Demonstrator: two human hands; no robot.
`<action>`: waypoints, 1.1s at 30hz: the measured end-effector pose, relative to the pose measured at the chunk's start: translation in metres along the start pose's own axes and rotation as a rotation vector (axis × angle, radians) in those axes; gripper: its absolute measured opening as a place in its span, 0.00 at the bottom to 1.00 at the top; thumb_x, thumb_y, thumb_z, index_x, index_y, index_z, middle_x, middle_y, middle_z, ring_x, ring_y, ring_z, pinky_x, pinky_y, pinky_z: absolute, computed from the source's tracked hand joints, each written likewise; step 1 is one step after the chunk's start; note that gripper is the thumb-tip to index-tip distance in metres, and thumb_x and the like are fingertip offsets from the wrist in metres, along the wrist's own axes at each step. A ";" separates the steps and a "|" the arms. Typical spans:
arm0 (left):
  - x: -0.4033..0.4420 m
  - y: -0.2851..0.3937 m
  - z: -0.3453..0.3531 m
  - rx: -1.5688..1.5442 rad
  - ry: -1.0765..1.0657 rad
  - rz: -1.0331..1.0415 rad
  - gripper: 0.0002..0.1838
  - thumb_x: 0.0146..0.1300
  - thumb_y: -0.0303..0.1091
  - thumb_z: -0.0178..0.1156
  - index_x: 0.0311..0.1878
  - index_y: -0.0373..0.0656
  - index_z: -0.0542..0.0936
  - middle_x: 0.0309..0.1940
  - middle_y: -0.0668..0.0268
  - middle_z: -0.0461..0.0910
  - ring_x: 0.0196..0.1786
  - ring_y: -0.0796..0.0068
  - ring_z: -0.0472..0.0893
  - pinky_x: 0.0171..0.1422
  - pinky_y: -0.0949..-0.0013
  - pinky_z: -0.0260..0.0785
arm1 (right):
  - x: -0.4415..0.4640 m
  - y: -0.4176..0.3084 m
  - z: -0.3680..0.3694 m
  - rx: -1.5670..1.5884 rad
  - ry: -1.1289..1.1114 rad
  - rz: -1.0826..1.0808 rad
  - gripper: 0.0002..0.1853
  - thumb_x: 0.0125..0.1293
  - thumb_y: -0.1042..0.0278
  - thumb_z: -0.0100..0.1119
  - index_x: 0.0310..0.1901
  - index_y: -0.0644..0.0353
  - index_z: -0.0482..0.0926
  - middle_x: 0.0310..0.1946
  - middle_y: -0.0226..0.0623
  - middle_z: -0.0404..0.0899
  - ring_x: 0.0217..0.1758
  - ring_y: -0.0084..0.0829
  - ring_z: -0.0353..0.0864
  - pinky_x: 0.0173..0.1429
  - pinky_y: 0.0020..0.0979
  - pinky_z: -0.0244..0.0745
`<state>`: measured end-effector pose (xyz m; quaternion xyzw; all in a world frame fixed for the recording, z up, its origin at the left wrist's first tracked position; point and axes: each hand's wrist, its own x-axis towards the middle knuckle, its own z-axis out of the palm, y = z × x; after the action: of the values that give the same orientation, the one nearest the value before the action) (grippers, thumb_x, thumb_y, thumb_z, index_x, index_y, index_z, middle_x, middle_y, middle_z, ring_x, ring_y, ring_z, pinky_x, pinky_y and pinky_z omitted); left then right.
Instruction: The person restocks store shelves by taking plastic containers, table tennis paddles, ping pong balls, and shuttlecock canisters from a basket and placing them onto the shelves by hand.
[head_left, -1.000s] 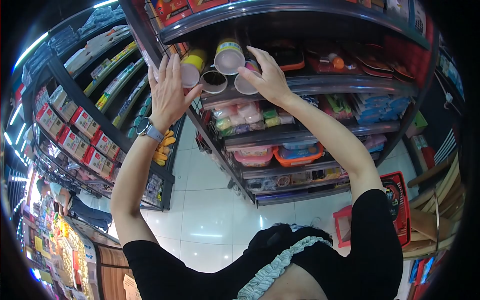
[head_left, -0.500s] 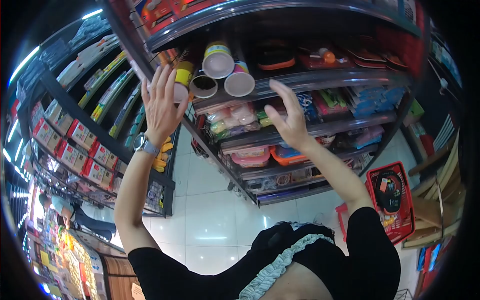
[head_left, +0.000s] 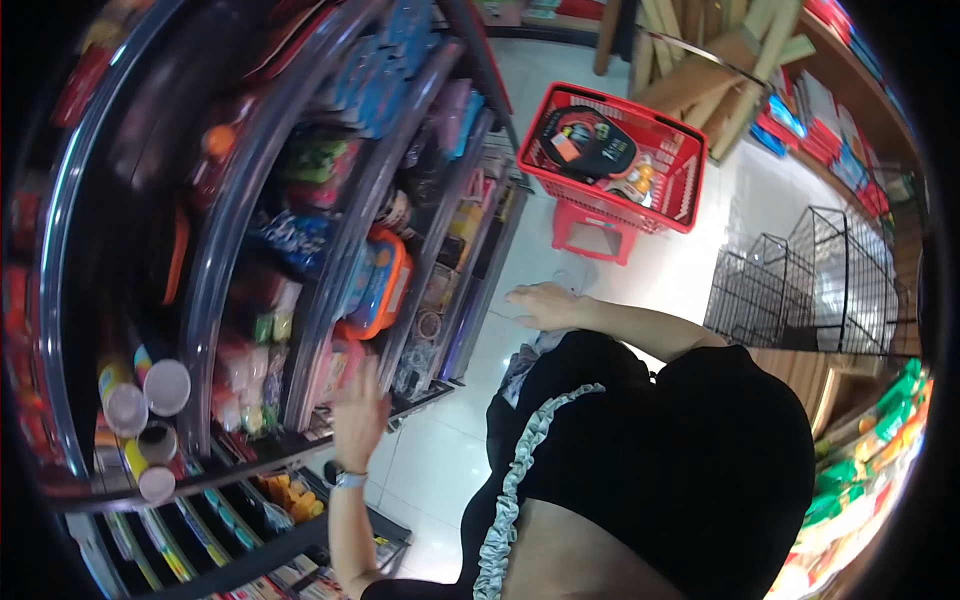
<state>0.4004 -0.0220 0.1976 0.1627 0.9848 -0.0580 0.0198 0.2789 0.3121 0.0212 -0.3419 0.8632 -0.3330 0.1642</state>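
My left hand [head_left: 360, 418], with a watch on the wrist, is raised in front of the lower shelves. Its fingers stretch upward, a little blurred, and nothing shows in them. Past it is an orange-rimmed container [head_left: 395, 285] on a lower shelf. My right hand [head_left: 545, 304] hangs low before my body, over the floor, fingers extended and holding nothing. Several canisters with pale ends [head_left: 166, 388] lie grouped at the shelf edge to the left, apart from both hands. A red shopping basket [head_left: 690, 190] holds a black table tennis bat case [head_left: 590, 150] and orange-and-white balls [head_left: 642, 182].
The basket rests on a red stool [head_left: 592, 232]. Tall shelving [head_left: 235, 200] with packed goods runs along my left. Wooden boards [head_left: 700, 75] lean beyond the basket. Black wire racks [head_left: 790, 285] stand at the right, by green and orange packets [head_left: 865, 460].
My view has swung right, so the shelving now lies to the left and the basket ahead. Both hands have dropped away from the canisters, which stay on the shelf.
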 end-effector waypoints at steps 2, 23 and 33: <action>0.025 0.006 0.053 -0.113 -0.131 0.092 0.36 0.56 0.35 0.63 0.67 0.39 0.61 0.58 0.50 0.72 0.45 0.48 0.79 0.50 0.52 0.71 | -0.017 0.018 -0.004 -0.011 0.024 0.112 0.23 0.57 0.63 0.59 0.54 0.63 0.73 0.48 0.48 0.76 0.53 0.49 0.76 0.56 0.46 0.72; 0.356 0.187 0.158 -1.312 -0.582 -0.051 0.30 0.65 0.43 0.60 0.64 0.36 0.67 0.54 0.58 0.77 0.52 0.67 0.79 0.54 0.66 0.72 | 0.006 0.301 -0.203 -0.175 0.800 0.535 0.31 0.55 0.55 0.65 0.56 0.68 0.72 0.49 0.52 0.75 0.52 0.51 0.74 0.57 0.44 0.70; 0.498 0.279 0.208 -2.078 -0.742 -0.742 0.17 0.64 0.41 0.60 0.54 0.48 0.73 0.50 0.67 0.76 0.53 0.72 0.75 0.56 0.62 0.70 | 0.039 0.385 -0.237 0.346 0.364 0.717 0.31 0.53 0.40 0.67 0.43 0.65 0.82 0.37 0.45 0.84 0.42 0.38 0.84 0.50 0.36 0.76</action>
<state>0.0232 0.3734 -0.0675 -0.2572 0.4790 0.7310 0.4124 -0.0555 0.6037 -0.0736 0.0763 0.8738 -0.4495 0.1694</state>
